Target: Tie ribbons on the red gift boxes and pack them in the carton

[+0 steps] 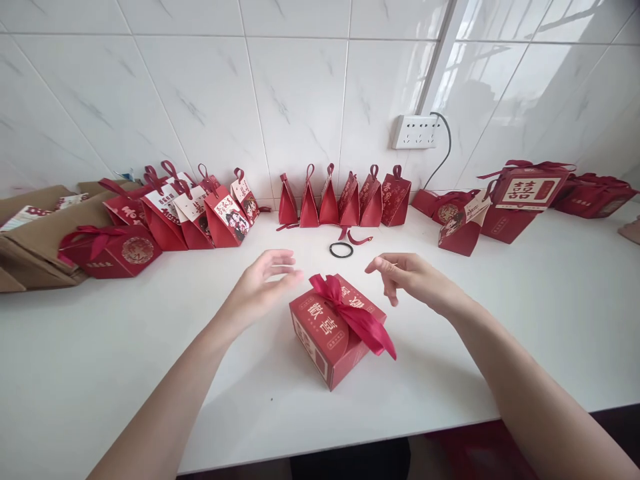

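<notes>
A red gift box (pixel 320 320) with pale printed characters sits at an angle on the white table. Across its top lies a tied red ribbon (pixel 350 313), one tail hanging past the near right edge. My left hand (pixel 267 283) hovers by the box's far left side, fingers apart, holding nothing. On the other side my right hand (pixel 407 277) is raised just off the box, its fingers bent and apart with nothing seen between them. Behind the box a black ring-shaped band (pixel 341 250) lies flat, with a short strip of red ribbon (pixel 360 239) beyond it.
Several small red triangular boxes (pixel 329 200) stand in a row along the tiled wall. More boxes (pixel 185 217) and a brown paper bag (pixel 30 247) are at the left. Ribboned boxes (pixel 525 200) stand at the right. A power strip (pixel 419 132) is on the wall.
</notes>
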Tool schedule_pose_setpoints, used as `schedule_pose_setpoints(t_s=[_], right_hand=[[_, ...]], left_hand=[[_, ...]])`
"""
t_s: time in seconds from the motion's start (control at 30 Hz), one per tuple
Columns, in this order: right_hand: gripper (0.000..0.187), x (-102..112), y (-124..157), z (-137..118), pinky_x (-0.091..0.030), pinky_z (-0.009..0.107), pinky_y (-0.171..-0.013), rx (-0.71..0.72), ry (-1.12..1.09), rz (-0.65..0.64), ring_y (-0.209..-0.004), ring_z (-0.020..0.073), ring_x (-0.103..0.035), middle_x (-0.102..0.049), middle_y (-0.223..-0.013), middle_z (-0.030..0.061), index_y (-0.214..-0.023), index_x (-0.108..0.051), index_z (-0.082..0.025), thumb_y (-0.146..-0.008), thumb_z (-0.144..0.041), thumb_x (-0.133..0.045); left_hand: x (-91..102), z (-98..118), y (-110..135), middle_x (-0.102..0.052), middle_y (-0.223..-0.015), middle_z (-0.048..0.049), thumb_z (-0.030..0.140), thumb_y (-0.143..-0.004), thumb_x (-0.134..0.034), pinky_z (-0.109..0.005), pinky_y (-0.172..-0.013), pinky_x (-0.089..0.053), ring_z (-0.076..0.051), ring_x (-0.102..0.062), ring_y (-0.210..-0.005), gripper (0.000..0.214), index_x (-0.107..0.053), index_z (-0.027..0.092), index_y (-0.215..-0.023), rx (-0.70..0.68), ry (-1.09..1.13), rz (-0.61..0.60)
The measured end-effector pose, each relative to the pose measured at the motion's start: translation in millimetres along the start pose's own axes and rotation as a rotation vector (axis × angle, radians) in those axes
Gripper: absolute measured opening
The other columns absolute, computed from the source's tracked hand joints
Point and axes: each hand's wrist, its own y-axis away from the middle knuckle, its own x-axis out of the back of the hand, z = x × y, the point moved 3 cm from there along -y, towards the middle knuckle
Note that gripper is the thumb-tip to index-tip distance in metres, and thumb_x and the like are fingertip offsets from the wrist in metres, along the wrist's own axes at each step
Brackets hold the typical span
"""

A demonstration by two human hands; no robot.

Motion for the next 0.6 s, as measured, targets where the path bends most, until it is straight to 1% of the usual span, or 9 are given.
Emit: schedule_pose_setpoints(t_s=[0.03, 0.1, 0.17, 0.23, 0.27, 0.37, 0.43, 0.53, 0.6], right_hand=[[0.056, 1, -1, 0, -0.048, 0.043, -0.087, 0.024, 0.008, 0.022, -0.082, 0.0248, -0.066, -0.06, -0.056, 0.0027, -0.095, -0.062, -0.016, -0.08, -0.068, -0.049], [0.058, -3, -2, 1, -0.048, 0.043, -0.09, 0.155, -0.061, -0.061, -0.105, 0.0275, -0.061, -0.067, -0.099, 0.0117, -0.107, -0.059, -0.018, -0.074, -0.065, -0.061], [0.078, -10, -3, 2, -0.044, 0.044, -0.098, 0.313, -0.152, -0.244, -0.129, 0.029, -0.042, -0.041, -0.142, 0.0129, -0.127, -0.046, -0.025, -0.063, -0.061, -0.074], [0.098, -16, -2, 5, -0.038, 0.045, -0.105, 0.372, -0.183, -0.387, -0.14, 0.0281, -0.025, -0.02, -0.154, 0.0096, -0.139, -0.031, -0.032, -0.058, -0.059, -0.078], [0.101, -18, -1, 7, -0.037, 0.046, -0.105, 0.358, -0.178, -0.426, -0.14, 0.0282, -0.024, -0.018, -0.154, 0.0098, -0.141, -0.027, -0.032, -0.058, -0.06, -0.077], [0.089, -14, 0, 6, -0.045, 0.042, -0.096, 0.299, -0.13, -0.389, -0.127, 0.0277, -0.043, -0.034, -0.145, 0.0136, -0.14, -0.03, -0.028, -0.068, -0.064, -0.068], [0.075, -6, 0, 1, -0.049, 0.037, -0.084, 0.272, -0.074, -0.262, -0.103, 0.0226, -0.058, -0.055, -0.12, 0.0123, -0.135, -0.038, -0.023, -0.076, -0.064, -0.06], [0.055, 1, -1, -3, -0.046, 0.03, -0.066, 0.19, -0.014, -0.109, -0.068, 0.0146, -0.057, -0.06, -0.077, 0.0036, -0.109, -0.056, -0.017, -0.082, -0.064, -0.051], [0.051, 1, -1, -3, -0.043, 0.027, -0.057, 0.114, -0.008, -0.099, -0.056, 0.0117, -0.053, -0.056, -0.065, 0.0011, -0.084, -0.057, -0.015, -0.08, -0.066, -0.051]], left_hand=[[-0.2, 0, 1, -0.053, -0.13, -0.0112, 0.05, -0.076, -0.063, -0.045, -0.102, -0.04, -0.027, -0.05, -0.122, 0.052, -0.049, 0.022, -0.118, 0.019, -0.001, -0.083], [-3.2, 1, 6, -0.049, -0.135, -0.0107, 0.051, -0.072, -0.067, -0.044, -0.102, -0.041, -0.029, -0.043, -0.129, 0.069, -0.041, 0.026, -0.13, 0.056, -0.02, -0.327], [-6.8, 2, 12, -0.047, -0.139, -0.0091, 0.047, -0.069, -0.072, -0.043, -0.102, -0.042, -0.029, -0.04, -0.132, 0.082, -0.032, 0.029, -0.139, 0.075, -0.048, -0.551], [-8.7, 3, 16, -0.047, -0.14, -0.0077, 0.044, -0.07, -0.073, -0.042, -0.102, -0.042, -0.029, -0.041, -0.131, 0.084, -0.031, 0.03, -0.141, 0.068, -0.057, -0.666], [-8.9, 3, 16, -0.046, -0.141, -0.0075, 0.044, -0.071, -0.072, -0.042, -0.103, -0.041, -0.029, -0.042, -0.131, 0.082, -0.032, 0.03, -0.141, 0.059, -0.06, -0.682], [-6.3, 0, 11, -0.035, -0.149, -0.0068, 0.047, -0.07, -0.071, -0.044, -0.105, -0.039, -0.031, -0.034, -0.136, 0.082, -0.032, 0.031, -0.141, 0.05, -0.117, -0.609], [-4.2, -5, 7, -0.029, -0.152, -0.0053, 0.048, -0.072, -0.069, -0.044, -0.106, -0.038, -0.031, -0.029, -0.139, 0.079, -0.032, 0.033, -0.14, 0.051, -0.161, -0.508], [-2.1, -11, 2, -0.034, -0.149, -0.0057, 0.048, -0.078, -0.062, -0.045, -0.108, -0.035, -0.029, -0.031, -0.138, 0.065, -0.036, 0.032, -0.135, 0.055, -0.184, -0.28], [-2.3, -10, 1, -0.04, -0.145, -0.0068, 0.05, -0.08, -0.057, -0.045, -0.108, -0.035, -0.028, -0.037, -0.134, 0.054, -0.044, 0.029, -0.128, 0.07, -0.154, -0.168]])
